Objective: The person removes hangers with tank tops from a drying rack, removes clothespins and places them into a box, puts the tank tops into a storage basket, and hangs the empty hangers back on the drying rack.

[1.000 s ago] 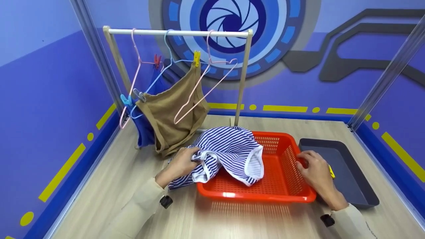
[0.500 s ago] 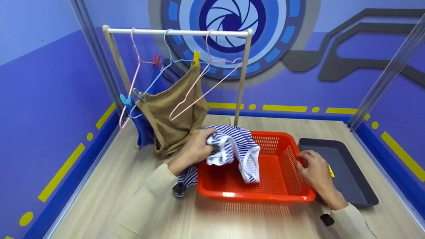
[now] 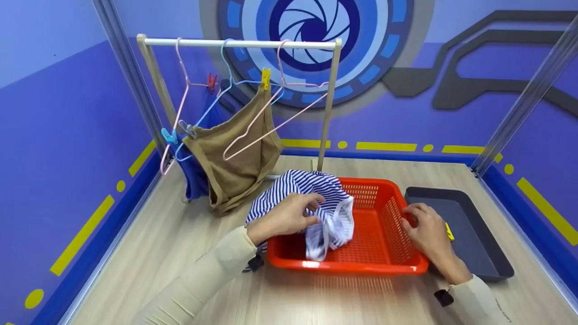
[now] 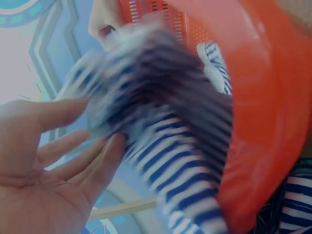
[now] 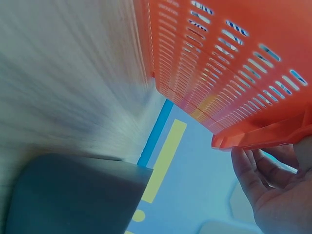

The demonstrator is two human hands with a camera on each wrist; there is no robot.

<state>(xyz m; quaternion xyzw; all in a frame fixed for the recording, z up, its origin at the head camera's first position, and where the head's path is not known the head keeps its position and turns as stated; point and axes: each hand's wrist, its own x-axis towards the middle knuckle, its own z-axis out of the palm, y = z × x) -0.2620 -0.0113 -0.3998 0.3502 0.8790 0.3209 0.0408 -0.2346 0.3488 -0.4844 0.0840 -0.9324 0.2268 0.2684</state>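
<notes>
A navy-and-white striped garment with white trim lies draped over the left side of a red plastic basket. My left hand is above it, thumb and fingers apart. In the left wrist view the striped cloth is blurred just beyond the fingertips of my left hand. At the basket's right rim, my right hand holds on with fingers bent over the edge. From below, the right wrist view has the fingers of my right hand meeting the rim, their tips hidden.
Behind stands a small rack with pink and blue hangers. A brown garment and a blue one hang from it by clothespins. A dark grey tray with a yellow clothespin sits right of the basket.
My left hand has moved right over the basket, carrying the garment's trimmed edge, and its fingers have let go. The right pink hanger has swung slightly. My right hand stays put.
</notes>
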